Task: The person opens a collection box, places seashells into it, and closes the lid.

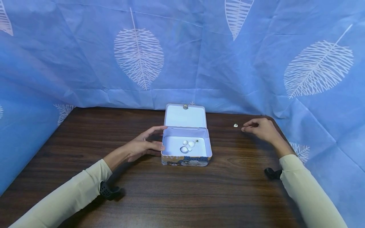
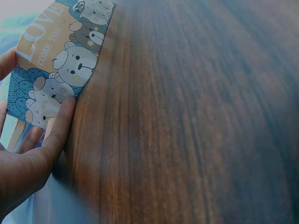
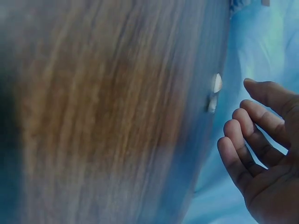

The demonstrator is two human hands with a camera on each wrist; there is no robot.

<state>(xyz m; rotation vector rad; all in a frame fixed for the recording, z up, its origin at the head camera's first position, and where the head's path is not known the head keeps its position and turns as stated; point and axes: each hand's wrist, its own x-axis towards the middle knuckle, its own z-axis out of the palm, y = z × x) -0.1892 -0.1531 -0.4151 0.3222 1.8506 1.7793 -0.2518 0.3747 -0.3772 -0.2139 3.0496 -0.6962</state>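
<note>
A tin box [image 1: 186,161] with printed bears stands on the table, its lid [image 1: 185,116] raised at the back. My left hand [image 1: 142,145] rests against the box's left end, with the thumb at the rim and the forefinger by the rear corner. In the left wrist view, extended fingers of that hand touch the printed side [image 2: 77,65]. Several small white round pieces [image 1: 191,144] lie inside the box, one of them with a dark rim [image 1: 184,149]. My right hand [image 1: 260,128], fingers loosely bent and holding nothing, hovers beside a small white domed piece [image 1: 235,125].
The dark wooden table [image 1: 182,193] ends at a blue curtain [image 1: 194,63] with white leaf prints. The white piece and right hand are close to the table's far right corner. Each wrist wears a black device, such as the one on the left [image 1: 109,191].
</note>
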